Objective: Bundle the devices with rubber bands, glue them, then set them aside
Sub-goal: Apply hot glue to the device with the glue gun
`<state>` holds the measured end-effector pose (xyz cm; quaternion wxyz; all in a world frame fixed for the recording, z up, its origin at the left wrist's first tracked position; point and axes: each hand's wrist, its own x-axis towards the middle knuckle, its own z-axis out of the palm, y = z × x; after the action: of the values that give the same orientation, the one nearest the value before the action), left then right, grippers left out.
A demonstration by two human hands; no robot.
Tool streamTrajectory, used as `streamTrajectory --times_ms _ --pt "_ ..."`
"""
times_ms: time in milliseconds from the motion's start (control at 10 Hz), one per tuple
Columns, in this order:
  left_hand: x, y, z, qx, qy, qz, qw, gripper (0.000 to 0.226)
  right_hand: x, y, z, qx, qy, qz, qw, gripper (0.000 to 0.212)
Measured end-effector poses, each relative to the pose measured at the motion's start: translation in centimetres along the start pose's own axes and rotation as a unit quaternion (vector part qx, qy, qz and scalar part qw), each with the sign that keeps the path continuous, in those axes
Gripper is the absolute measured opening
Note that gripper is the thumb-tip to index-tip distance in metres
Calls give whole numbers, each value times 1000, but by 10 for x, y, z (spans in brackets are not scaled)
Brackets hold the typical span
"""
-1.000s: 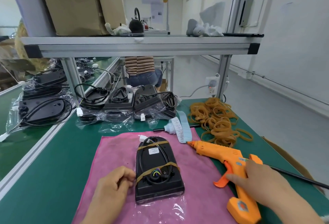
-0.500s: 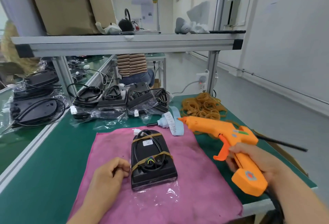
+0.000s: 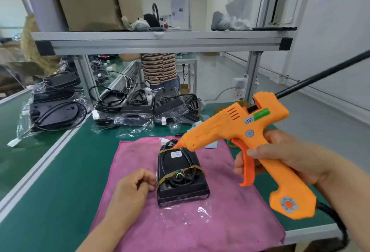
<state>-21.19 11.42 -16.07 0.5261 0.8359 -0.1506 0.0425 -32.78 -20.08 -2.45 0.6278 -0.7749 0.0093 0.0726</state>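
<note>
Left hand (image 3: pixel 132 187): curled, knuckles against the left side of the device (image 3: pixel 180 173). Whether my fingertips pinch anything, I cannot tell.
Right hand (image 3: pixel 286 157): wrapped round the glue gun (image 3: pixel 236 127) grip, forefinger on the trigger.
Stock: more black devices (image 3: pixel 140 107) in crinkled clear bags, cables coiled, along the far edge of the tabletop (image 3: pixel 70 171), which is matte green.
Cloth (image 3: pixel 230 211): pink, napped, soft, lying square to the near edge.
Device: black hard plastic, a flat slab with rounded corners, on the middle of the cloth over a glossy clear film (image 3: pixel 200 211).
Bands: two tan rubber bands, one across the far end (image 3: pixel 166 150) and one across the near end (image 3: pixel 195 166), holding the cable loop down.
Gun: orange moulded plastic, black cord out the back, nozzle at the device's far end by the far band.
Done: bundling, by the look of it.
Left: no glue bead visible, so gluing is at most just starting. Setting aside follows, and the bagged stock waits.
</note>
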Motion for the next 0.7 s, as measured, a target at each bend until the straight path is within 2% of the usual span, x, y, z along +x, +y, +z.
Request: streamTrajectory --times_ms 100,200,500,700 --pt "0 0 0 4 -2 4 1000 45 3 -4 4 -15 -2 2 1000 34" --pt "0 0 0 10 -3 5 1000 46 5 -3 5 72 -32 3 997 50" --pt "-3 4 0 19 -7 3 1000 46 12 4 4 71 -46 9 996 50" --pt "-2 5 0 28 4 8 1000 34 14 5 3 70 -50 9 996 50"
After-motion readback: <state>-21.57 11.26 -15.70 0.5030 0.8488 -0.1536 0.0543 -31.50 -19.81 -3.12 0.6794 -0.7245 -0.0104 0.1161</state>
